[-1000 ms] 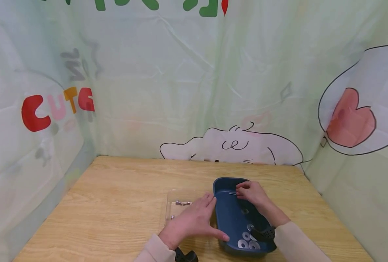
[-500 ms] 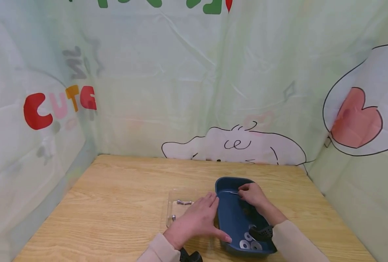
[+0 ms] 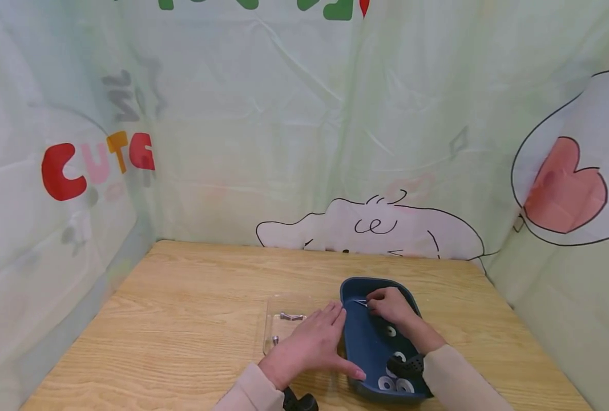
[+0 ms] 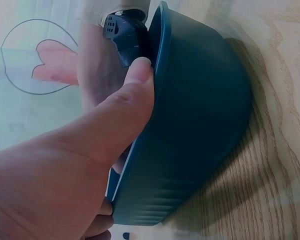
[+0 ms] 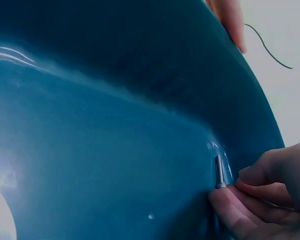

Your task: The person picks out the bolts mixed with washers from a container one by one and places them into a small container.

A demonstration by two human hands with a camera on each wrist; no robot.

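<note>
A deep blue plastic bin (image 3: 368, 342) stands on the table. My left hand (image 3: 311, 342) rests along its left rim, fingers straight and thumb stretched out; in the left wrist view the thumb (image 4: 137, 75) lies at the rim. My right hand (image 3: 394, 308) reaches inside, at the far end. There, in the right wrist view, a small metal bolt (image 5: 220, 171) lies at the corner of the floor, its head against a fingertip (image 5: 222, 200). Whether thumb and fingers pinch anything is unclear. Several flat washers (image 3: 386, 383) lie at the bin's near end, partly covered by the right wrist's black strap.
A clear plastic tray (image 3: 267, 325) sits left of the bin, partly behind my left hand, with several bolts (image 3: 290, 316) in it. The wooden table (image 3: 181, 319) meets printed curtains (image 3: 206, 142) at the back and sides.
My right hand has shifted slightly left at the bin's far end, and the bolt by its fingertips now lies at a different angle. My left hand keeps its place on the rim.
</note>
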